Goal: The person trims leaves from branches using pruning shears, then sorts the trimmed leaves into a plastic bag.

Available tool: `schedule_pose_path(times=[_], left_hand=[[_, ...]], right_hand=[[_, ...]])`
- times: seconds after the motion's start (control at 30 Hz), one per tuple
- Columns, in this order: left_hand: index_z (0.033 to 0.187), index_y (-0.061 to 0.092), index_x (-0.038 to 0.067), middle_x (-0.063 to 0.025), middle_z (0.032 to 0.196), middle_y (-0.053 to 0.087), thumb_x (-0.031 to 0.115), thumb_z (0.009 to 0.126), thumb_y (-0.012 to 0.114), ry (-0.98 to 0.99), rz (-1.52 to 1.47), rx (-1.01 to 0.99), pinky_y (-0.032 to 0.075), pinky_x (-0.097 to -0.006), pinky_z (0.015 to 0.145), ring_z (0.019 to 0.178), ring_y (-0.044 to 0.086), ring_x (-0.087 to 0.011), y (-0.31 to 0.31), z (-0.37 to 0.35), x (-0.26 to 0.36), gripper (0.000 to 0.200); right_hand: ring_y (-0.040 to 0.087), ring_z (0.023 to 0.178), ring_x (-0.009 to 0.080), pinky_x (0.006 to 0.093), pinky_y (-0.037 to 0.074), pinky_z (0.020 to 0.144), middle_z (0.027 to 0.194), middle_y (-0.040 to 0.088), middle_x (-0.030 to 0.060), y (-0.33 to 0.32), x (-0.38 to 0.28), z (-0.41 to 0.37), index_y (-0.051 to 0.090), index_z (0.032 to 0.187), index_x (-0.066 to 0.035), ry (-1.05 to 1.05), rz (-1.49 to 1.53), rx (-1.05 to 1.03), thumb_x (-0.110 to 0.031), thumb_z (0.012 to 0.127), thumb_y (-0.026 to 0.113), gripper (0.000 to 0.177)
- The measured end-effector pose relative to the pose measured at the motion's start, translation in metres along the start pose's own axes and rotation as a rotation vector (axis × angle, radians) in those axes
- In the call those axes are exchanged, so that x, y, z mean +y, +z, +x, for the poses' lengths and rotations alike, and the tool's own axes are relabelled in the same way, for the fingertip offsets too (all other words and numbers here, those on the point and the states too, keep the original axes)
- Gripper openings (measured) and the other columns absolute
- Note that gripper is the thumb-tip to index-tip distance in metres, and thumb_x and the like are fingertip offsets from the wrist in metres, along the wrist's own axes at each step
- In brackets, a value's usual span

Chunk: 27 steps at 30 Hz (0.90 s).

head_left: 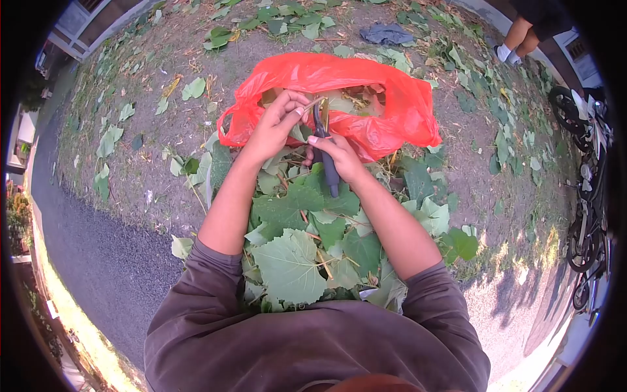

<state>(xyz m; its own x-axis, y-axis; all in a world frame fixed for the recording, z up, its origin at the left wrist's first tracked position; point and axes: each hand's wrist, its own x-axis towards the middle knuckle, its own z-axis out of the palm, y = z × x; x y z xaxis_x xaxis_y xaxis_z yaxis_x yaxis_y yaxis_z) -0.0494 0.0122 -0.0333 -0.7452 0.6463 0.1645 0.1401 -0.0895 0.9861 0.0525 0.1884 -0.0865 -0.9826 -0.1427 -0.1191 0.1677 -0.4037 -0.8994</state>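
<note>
In my right hand (336,153) is a pair of pruning shears (328,163) with dark handles, its blades pointing up toward the bag. My left hand (282,124) pinches a thin brown stem (315,103) close to the blade tips. Both hands are at the near edge of an open red plastic bag (294,68) lying on the ground, with leaves and stems inside. Below my hands, a heap of large green leaves (290,264) lies against my body. Part of the shears is hidden by my right hand.
Loose leaves (194,88) are scattered over the bare soil. A dark cloth (386,34) lies beyond the bag. Another person's legs (519,39) show at upper right. Motorbikes (584,176) stand along the right edge, and asphalt (98,255) runs along the left.
</note>
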Motion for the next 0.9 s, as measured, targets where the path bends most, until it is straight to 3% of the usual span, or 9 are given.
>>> schedule_pose_path(times=[0.3,0.4,0.6,0.77,0.9], left_hand=[[0.129,0.054,0.005,-0.0036,0.101,0.064,0.008,0.11,0.054,-0.041,-0.031,-0.08,0.05,-0.0315,0.092,0.096,0.06,-0.012,-0.002,0.0,-0.001,0.019],[0.129,0.053,0.005,-0.0042,0.101,0.065,0.006,0.109,0.054,-0.102,0.05,-0.028,0.052,-0.033,0.091,0.096,0.063,-0.0134,0.003,-0.002,0.001,0.02],[0.124,0.058,0.002,-0.0041,0.098,0.067,0.009,0.108,0.058,-0.029,0.296,-0.012,0.053,-0.0316,0.091,0.095,0.065,-0.0129,0.005,-0.004,0.002,0.018],[0.118,0.062,0.0,-0.0079,0.106,0.071,0.006,0.104,0.062,-0.012,0.395,-0.067,0.053,-0.0371,0.104,0.108,0.069,-0.0177,0.009,-0.006,0.017,0.015],[0.12,0.063,0.001,-0.0089,0.107,0.071,0.006,0.104,0.064,0.062,0.378,-0.071,0.052,-0.038,0.106,0.11,0.07,-0.0185,0.006,-0.006,0.011,0.017]], right_hand=[[0.072,0.083,0.0216,0.0368,0.058,0.083,0.09,0.069,0.0099,-0.002,0.0,-0.001,0.065,0.108,0.001,0.015,-0.018,0.008,-0.033,0.103,0.069,0.035],[0.071,0.079,0.0194,0.0347,0.058,0.078,0.087,0.069,0.0078,0.001,-0.001,-0.003,0.065,0.107,0.003,0.005,0.005,0.023,-0.032,0.103,0.072,0.036],[0.07,0.079,0.0188,0.0348,0.058,0.078,0.088,0.069,0.0075,0.003,-0.003,-0.004,0.065,0.113,0.002,-0.022,0.017,0.04,-0.031,0.102,0.072,0.035],[0.07,0.078,0.0174,0.034,0.058,0.076,0.086,0.067,0.0065,-0.003,0.004,0.0,0.066,0.114,0.002,-0.007,-0.019,0.051,-0.034,0.102,0.074,0.039],[0.068,0.076,0.0158,0.0335,0.059,0.073,0.085,0.066,0.006,0.002,0.001,-0.001,0.066,0.111,0.002,-0.053,-0.024,0.082,-0.036,0.103,0.074,0.04]])
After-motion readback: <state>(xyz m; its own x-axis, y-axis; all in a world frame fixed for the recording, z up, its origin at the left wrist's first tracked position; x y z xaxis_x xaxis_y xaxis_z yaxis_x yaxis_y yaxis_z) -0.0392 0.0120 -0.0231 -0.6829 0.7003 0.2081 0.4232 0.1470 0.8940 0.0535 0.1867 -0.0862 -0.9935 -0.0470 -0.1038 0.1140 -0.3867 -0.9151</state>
